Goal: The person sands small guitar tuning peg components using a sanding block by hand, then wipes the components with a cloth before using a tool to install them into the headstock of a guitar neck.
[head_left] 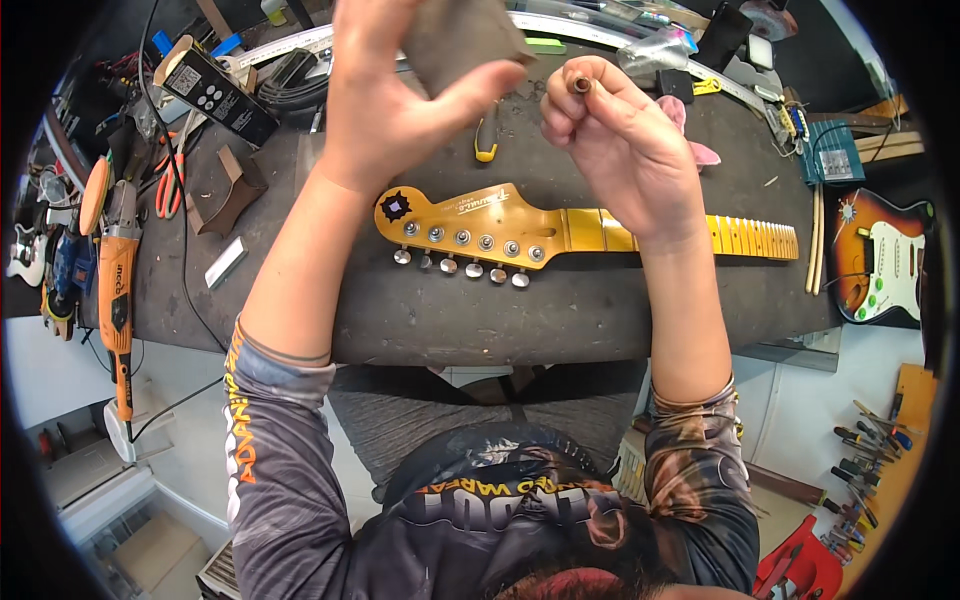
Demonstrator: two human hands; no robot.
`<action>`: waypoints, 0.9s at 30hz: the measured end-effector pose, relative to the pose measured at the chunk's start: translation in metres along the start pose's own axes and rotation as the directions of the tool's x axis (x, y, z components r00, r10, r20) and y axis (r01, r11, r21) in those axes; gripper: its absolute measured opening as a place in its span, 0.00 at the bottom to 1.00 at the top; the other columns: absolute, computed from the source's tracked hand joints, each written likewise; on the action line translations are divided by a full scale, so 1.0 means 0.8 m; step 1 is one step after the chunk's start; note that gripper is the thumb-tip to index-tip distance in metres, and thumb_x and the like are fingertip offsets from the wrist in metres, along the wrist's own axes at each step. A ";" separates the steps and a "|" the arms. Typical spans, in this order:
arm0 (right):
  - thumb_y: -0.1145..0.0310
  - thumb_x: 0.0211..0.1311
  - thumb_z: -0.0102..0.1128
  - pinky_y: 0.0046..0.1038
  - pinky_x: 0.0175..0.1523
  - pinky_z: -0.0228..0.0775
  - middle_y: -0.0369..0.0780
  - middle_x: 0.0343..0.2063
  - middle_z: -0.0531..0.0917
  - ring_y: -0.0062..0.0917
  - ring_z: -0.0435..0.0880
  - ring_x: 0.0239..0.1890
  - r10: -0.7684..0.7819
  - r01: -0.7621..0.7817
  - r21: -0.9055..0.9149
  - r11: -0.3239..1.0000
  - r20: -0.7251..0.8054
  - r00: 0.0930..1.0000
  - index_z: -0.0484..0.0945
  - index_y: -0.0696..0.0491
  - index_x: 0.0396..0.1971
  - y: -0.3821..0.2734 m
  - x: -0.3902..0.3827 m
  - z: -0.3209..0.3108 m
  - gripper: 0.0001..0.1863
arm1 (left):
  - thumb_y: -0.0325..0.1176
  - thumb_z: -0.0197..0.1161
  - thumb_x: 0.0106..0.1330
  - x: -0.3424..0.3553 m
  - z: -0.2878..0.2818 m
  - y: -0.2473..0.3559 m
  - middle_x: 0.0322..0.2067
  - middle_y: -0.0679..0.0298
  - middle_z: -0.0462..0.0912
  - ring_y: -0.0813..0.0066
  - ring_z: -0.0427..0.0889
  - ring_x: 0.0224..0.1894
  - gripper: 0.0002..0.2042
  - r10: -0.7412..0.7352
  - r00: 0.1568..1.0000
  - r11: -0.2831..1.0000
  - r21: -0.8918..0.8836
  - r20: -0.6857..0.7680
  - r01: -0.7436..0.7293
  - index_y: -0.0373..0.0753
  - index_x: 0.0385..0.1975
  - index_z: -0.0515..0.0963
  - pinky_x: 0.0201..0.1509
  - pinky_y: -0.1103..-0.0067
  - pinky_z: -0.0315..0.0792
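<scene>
At the far side of the bench my left hand point(375, 125) is raised with its thumb stretched to the right. A grey-brown flat piece point(470, 45), perhaps sandpaper, sits between its thumb and fingers; the fingertips go out of view at the top. My right hand point(630, 130) pinches a small brown tube point(580, 85) with a round open end, between thumb and forefinger. Below both hands a guitar neck point(590, 230) lies on the bench, headstock to the left, with tuning pegs along its near edge. My right wrist hides part of its fretboard.
The dark bench point(500, 330) also carries a black box point(220, 95), red-handled pliers point(170, 180), a folded brown piece point(228, 190) and a white block point(226, 263). An orange power tool point(118, 260) hangs at left. A sunburst guitar body point(885, 255) stands at right; a long ruler point(735, 88) lies behind.
</scene>
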State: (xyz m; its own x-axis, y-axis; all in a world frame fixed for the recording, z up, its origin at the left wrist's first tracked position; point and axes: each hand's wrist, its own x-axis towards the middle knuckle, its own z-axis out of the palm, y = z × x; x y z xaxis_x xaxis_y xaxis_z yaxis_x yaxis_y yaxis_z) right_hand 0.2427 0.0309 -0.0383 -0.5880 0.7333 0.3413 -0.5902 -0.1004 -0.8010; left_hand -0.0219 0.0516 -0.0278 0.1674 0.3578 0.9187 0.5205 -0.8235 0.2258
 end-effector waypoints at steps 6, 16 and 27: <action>0.64 0.85 0.62 0.26 0.57 0.72 0.34 0.51 0.86 0.19 0.82 0.48 0.086 -0.080 0.030 0.996 -0.291 0.953 0.82 0.54 0.62 -0.004 -0.013 0.046 0.15 | 0.49 0.88 0.56 -0.003 0.027 0.038 0.67 0.42 0.77 0.47 0.79 0.65 0.36 0.401 0.905 0.916 -0.073 0.143 -0.394 0.40 0.63 0.86 0.70 0.57 0.72; 0.63 0.85 0.63 0.28 0.56 0.67 0.34 0.46 0.84 0.24 0.80 0.48 0.025 -0.025 0.005 1.000 -0.054 0.998 0.83 0.54 0.57 -0.003 -0.009 -0.003 0.12 | 0.49 0.77 0.70 0.003 -0.036 -0.004 0.63 0.57 0.85 0.61 0.84 0.64 0.32 -0.380 0.882 0.925 0.117 0.280 0.361 0.45 0.71 0.77 0.71 0.65 0.76; 0.59 0.90 0.47 0.30 0.56 0.67 0.36 0.39 0.74 0.28 0.74 0.45 0.022 -0.034 -0.189 0.981 -0.064 0.998 0.72 0.53 0.43 -0.011 -0.010 -0.006 0.14 | 0.43 0.68 0.81 -0.004 -0.030 -0.019 0.62 0.59 0.85 0.71 0.83 0.62 0.24 -0.612 0.699 0.461 -0.551 0.370 0.695 0.41 0.71 0.76 0.69 0.69 0.76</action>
State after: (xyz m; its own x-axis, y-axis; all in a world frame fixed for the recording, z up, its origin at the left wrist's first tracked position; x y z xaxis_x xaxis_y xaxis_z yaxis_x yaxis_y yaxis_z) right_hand 0.2554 0.0293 -0.0367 -0.5645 0.7722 0.2917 -0.4549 0.0038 -0.8905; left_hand -0.0507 0.0525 -0.0261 0.1086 0.9168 0.3842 -0.1047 -0.3738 0.9216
